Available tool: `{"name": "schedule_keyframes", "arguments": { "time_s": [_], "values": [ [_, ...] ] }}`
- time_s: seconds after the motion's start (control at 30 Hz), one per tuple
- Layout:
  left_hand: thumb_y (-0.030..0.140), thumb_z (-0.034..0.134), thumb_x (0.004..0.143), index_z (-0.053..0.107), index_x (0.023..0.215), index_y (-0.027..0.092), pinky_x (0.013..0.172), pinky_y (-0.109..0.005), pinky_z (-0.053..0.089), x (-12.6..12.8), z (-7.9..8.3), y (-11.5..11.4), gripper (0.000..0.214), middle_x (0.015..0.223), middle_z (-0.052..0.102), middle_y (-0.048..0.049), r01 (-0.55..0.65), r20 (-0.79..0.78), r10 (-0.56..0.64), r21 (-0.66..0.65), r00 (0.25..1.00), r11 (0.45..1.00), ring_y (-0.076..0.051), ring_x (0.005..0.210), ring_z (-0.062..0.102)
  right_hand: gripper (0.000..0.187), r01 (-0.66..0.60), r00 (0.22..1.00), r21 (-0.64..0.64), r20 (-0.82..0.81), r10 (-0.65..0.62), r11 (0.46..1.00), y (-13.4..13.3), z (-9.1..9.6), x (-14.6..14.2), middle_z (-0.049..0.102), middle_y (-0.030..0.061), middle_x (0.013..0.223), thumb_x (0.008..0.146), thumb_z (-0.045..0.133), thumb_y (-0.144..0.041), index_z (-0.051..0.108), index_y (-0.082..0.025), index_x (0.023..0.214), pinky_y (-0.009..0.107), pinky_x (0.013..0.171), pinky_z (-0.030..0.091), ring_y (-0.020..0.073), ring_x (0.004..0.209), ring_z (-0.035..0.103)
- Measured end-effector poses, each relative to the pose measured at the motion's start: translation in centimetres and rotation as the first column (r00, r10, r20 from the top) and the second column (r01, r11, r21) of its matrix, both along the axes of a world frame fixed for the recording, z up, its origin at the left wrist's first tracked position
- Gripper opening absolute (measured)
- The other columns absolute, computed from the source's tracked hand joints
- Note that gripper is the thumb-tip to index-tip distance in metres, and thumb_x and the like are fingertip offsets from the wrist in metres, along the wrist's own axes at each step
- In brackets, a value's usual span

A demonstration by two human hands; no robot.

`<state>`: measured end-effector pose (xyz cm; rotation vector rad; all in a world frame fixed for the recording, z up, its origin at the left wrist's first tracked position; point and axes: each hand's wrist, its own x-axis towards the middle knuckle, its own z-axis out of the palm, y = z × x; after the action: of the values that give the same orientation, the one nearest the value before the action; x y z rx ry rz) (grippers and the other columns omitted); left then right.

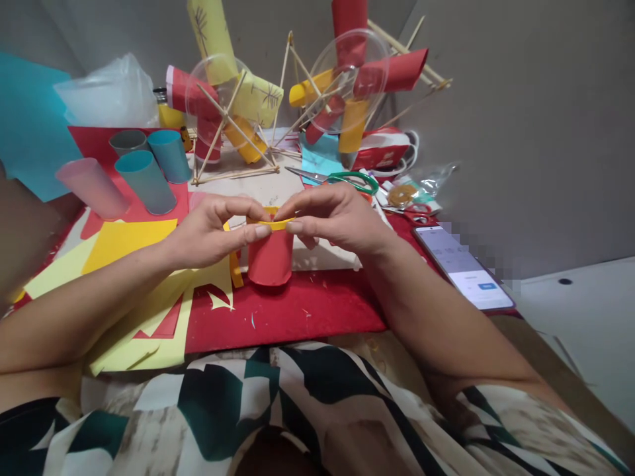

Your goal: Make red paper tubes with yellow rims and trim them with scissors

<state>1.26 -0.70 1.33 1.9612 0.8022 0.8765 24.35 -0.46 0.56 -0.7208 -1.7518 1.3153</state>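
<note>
A red paper cup stands upright in front of me, with a yellow paper strip around its top rim. My left hand pinches the strip at the left side of the rim, thumb in front and fingers behind. From the right, my right hand pinches the same rim, its thumb close to the left thumb. Both hands are closed on the strip and the cup's edge. Fingers hide part of the cup's opening.
Yellow paper sheets and scraps lie at the left, near several coloured paper tubes. Behind stand two stick-and-paper wheel models. Green-handled scissors lie beyond my right hand. A phone rests at the right edge.
</note>
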Motion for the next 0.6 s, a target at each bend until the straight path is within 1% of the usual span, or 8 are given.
{"name": "schedule_keyframes", "arguments": {
  "time_s": [0.1, 0.13, 0.2, 0.27, 0.33, 0.43, 0.53, 0.6],
  "values": [
    [0.043, 0.073, 0.088, 0.078, 0.081, 0.024, 0.097, -0.045, 0.051, 0.1, -0.3, 0.0, 0.02, 0.085, 0.075, -0.006, 0.016, -0.062, 0.0, 0.255, 0.998, 0.967, -0.027, 0.095, 0.068, 0.007, 0.073, 0.996, 0.124, 0.047, -0.079, 0.99, -0.7, 0.8, -0.3, 0.076, 0.0016, 0.08, 0.078, 0.082, -0.025, 0.081, -0.019, 0.077, 0.018, 0.054, 0.049, 0.0086, 0.059, 0.062],
    [0.042, 0.071, 0.089, 0.078, 0.081, 0.025, 0.1, -0.047, 0.05, 0.2, -0.4, 0.0, 0.019, 0.085, 0.075, -0.0056, 0.018, -0.094, 0.01, 0.303, 0.996, 0.953, -0.027, 0.098, 0.068, 0.005, 0.092, 0.993, 0.145, 0.065, -0.102, 0.985, -0.9, 1.0, -0.4, 0.076, 0.0019, 0.08, 0.077, 0.081, -0.017, 0.081, -0.019, 0.073, 0.019, 0.061, 0.052, 0.01, 0.067, 0.066],
    [0.043, 0.069, 0.088, 0.077, 0.081, 0.027, 0.107, -0.051, 0.045, 0.3, -0.7, 0.2, 0.019, 0.087, 0.076, -0.0055, 0.025, -0.157, 0.034, 0.355, 0.987, 0.934, -0.029, 0.105, 0.067, 0.016, 0.104, 0.985, 0.178, 0.12, -0.127, 0.978, -1.0, 1.3, -0.5, 0.076, 0.0017, 0.079, 0.076, 0.079, -0.007, 0.08, -0.02, 0.067, 0.022, 0.076, 0.055, 0.0124, 0.08, 0.069],
    [0.045, 0.07, 0.087, 0.076, 0.079, 0.028, 0.111, -0.053, 0.042, 0.3, -1.0, 0.4, 0.02, 0.09, 0.076, -0.0059, 0.047, -0.2, 0.03, 0.368, 0.979, 0.929, -0.031, 0.113, 0.064, 0.018, 0.065, 0.977, 0.232, 0.182, -0.11, 0.97, -0.8, 1.3, -0.4, 0.077, 0.0014, 0.082, 0.077, 0.078, -0.006, 0.08, -0.022, 0.068, 0.025, 0.084, 0.054, 0.0135, 0.084, 0.07],
    [0.047, 0.07, 0.086, 0.075, 0.076, 0.028, 0.112, -0.054, 0.041, 0.4, -1.2, 0.7, 0.022, 0.091, 0.076, -0.0065, 0.069, -0.219, 0.014, 0.367, 0.976, 0.928, -0.033, 0.118, 0.061, 0.016, 0.011, 0.969, 0.294, 0.234, -0.083, 0.956, -0.6, 1.1, -0.2, 0.077, 0.0016, 0.086, 0.079, 0.078, -0.01, 0.081, -0.024, 0.072, 0.027, 0.084, 0.054, 0.0144, 0.085, 0.069],
    [0.046, 0.07, 0.087, 0.074, 0.075, 0.027, 0.11, -0.052, 0.043, 0.4, -1.5, 0.8, 0.023, 0.09, 0.074, -0.0071, 0.085, -0.212, -0.003, 0.38, 0.977, 0.921, -0.033, 0.119, 0.06, 0.011, -0.036, 0.949, 0.373, 0.304, -0.086, 0.927, -0.2, 0.6, 0.3, 0.075, 0.002, 0.089, 0.083, 0.078, -0.016, 0.081, -0.024, 0.076, 0.027, 0.084, 0.053, 0.0151, 0.086, 0.068],
    [0.04, 0.066, 0.092, 0.074, 0.078, 0.026, 0.107, -0.049, 0.046, 0.4, -1.8, 0.8, 0.022, 0.091, 0.074, -0.0071, 0.125, -0.209, -0.033, 0.445, 0.977, 0.887, -0.031, 0.119, 0.061, 0.012, -0.09, 0.934, 0.477, 0.345, -0.092, 0.874, -0.1, 0.0, 0.6, 0.072, 0.0016, 0.09, 0.09, 0.072, -0.023, 0.08, -0.023, 0.081, 0.028, 0.084, 0.053, 0.0145, 0.085, 0.066],
    [0.036, 0.063, 0.094, 0.073, 0.081, 0.024, 0.105, -0.047, 0.048, 0.4, -2.0, 0.8, 0.02, 0.092, 0.074, -0.0065, 0.157, -0.223, -0.046, 0.508, 0.974, 0.847, -0.029, 0.118, 0.062, 0.013, -0.155, 0.931, 0.564, 0.357, -0.071, 0.811, 0.1, -0.4, 0.8, 0.071, 0.0027, 0.093, 0.095, 0.067, -0.023, 0.078, -0.021, 0.087, 0.028, 0.082, 0.053, 0.0143, 0.086, 0.066]
  ]
}}
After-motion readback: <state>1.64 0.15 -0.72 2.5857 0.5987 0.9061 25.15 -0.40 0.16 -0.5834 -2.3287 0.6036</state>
